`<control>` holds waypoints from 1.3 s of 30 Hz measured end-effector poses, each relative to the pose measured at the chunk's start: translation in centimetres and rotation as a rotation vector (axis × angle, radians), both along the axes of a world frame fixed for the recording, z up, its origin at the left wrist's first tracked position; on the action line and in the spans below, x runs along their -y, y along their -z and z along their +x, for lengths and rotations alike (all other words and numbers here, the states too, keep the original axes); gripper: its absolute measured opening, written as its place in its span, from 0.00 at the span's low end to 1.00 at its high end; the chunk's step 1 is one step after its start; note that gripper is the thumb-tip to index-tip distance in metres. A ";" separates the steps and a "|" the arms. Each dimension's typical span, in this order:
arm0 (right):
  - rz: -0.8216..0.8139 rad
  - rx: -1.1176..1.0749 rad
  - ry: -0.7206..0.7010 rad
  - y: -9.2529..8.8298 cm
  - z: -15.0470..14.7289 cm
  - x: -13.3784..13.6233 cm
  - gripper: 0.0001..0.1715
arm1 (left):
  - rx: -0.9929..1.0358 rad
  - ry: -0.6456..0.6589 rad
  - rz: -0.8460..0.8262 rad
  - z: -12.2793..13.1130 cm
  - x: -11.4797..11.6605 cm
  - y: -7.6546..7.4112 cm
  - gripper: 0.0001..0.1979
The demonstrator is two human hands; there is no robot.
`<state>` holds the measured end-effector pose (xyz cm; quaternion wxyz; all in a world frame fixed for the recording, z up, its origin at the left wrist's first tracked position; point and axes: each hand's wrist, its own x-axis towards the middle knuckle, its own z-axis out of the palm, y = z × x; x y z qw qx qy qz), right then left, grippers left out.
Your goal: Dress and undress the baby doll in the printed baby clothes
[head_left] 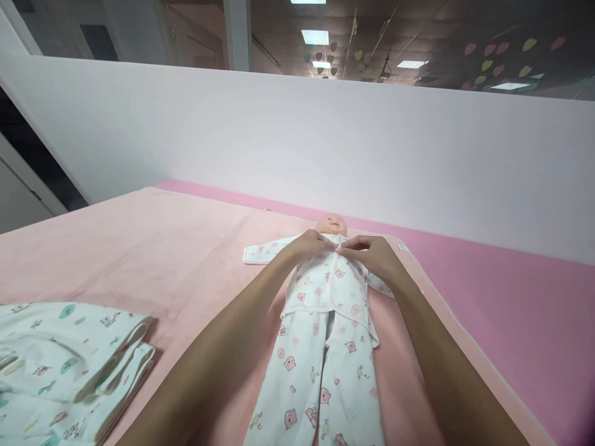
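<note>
A baby doll [331, 223] lies on its back, head toward the wall. It wears a white long-sleeved baby shirt [320, 286] with pink animal prints and matching baby trousers [297, 371]. Just below the doll's chin, my left hand [313, 243] pinches the shirt's front edge from the left. From the right, my right hand [369, 251] pinches the same front opening, fingertips nearly meeting those of the left. Any fastener between the fingers is too small to make out. One sleeve stretches out to the left; the other is partly behind my right forearm.
A peach blanket [186, 248] lies under the doll on a pink mat [511, 297]. Folded white printed cloth [69, 365] lies at the lower left. A white wall [297, 136] rises behind the mat, with a window [418, 37] above it.
</note>
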<state>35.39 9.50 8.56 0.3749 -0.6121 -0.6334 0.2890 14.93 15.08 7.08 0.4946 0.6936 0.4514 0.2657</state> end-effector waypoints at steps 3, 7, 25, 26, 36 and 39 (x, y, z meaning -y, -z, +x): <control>0.000 0.035 -0.099 0.1 1.0 -0.3 0.12 | -0.007 -0.005 -0.024 -0.2 0.3 -0.4 0.20; 0.031 -0.018 -0.126 1.0 1.5 -0.9 0.14 | 0.013 -0.018 -0.049 -0.1 0.4 -0.7 0.21; 0.134 0.169 -0.054 1.3 0.2 -0.7 0.15 | 0.049 -0.032 -0.004 0.6 -0.2 0.5 0.20; 0.129 0.176 -0.054 1.3 0.2 -0.7 0.15 | 0.037 -0.028 0.004 0.6 -0.1 0.5 0.21; 0.157 0.239 -0.078 1.6 0.3 -0.7 0.16 | -0.046 -0.015 0.088 0.9 0.3 0.4 0.17; 0.118 0.234 -0.093 1.5 0.6 -0.7 0.17 | -0.046 -0.005 0.025 0.5 0.1 0.2 0.21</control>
